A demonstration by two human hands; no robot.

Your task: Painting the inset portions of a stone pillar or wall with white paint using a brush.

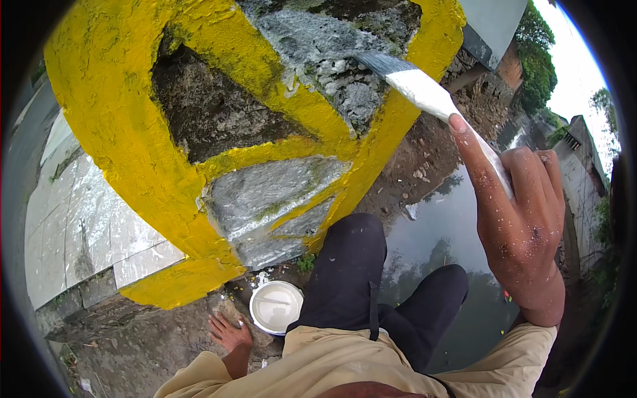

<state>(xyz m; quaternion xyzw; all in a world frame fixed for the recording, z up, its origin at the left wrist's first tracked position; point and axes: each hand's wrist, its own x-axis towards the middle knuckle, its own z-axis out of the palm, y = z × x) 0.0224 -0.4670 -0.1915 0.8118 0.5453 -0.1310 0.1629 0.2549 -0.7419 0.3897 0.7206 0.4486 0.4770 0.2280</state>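
My right hand (522,219), flecked with white paint, grips the handle of a paintbrush (423,89) with the index finger laid along it. The brush's grey-stained bristles touch a rough stone face (328,45) at the upper part of the wall. That stone is coated in uneven grey-white paint. Yellow bands (239,45) frame the stones. My left hand (230,331) rests on the ground with its fingers spread, holding nothing. Just right of it stands a round white tub (276,307) of whitish paint. A dark unpainted stone (219,109) and a grey-painted one (278,194) are set lower in the wall.
Murky water (433,248) lies below on the right, beyond my dark-trousered knees (353,248). An earth bank (398,174) slopes down to it. Paint-spattered paving (99,229) runs along the left, ending in a step edge. Buildings and trees stand at the far right.
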